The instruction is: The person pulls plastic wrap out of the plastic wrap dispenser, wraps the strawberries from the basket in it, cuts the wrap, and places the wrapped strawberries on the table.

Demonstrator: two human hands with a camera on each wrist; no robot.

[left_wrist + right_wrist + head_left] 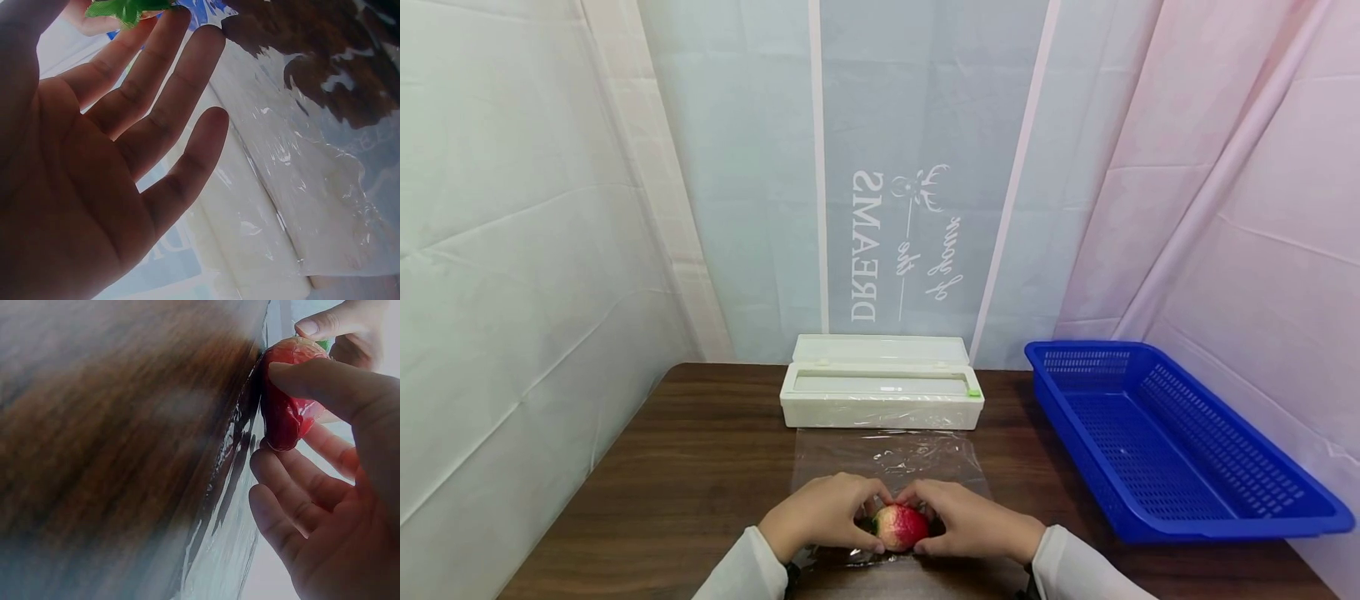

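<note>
A red and yellow fruit lies on a sheet of clear cling film near the table's front edge. From the left, my left hand holds it between thumb and fingers; my right hand grips its other side the same way. The right wrist view shows the fruit's glossy red end under the right thumb, with film beneath. Green leaves on its left end show at the top of the left wrist view. The fingers partly cover the fruit's sides.
Behind the hands stands a white cling film dispenser with its lid raised and a green slider at its right end; the film runs from it. A blue plastic basket sits on the right of the dark wooden table. Curtains surround the table.
</note>
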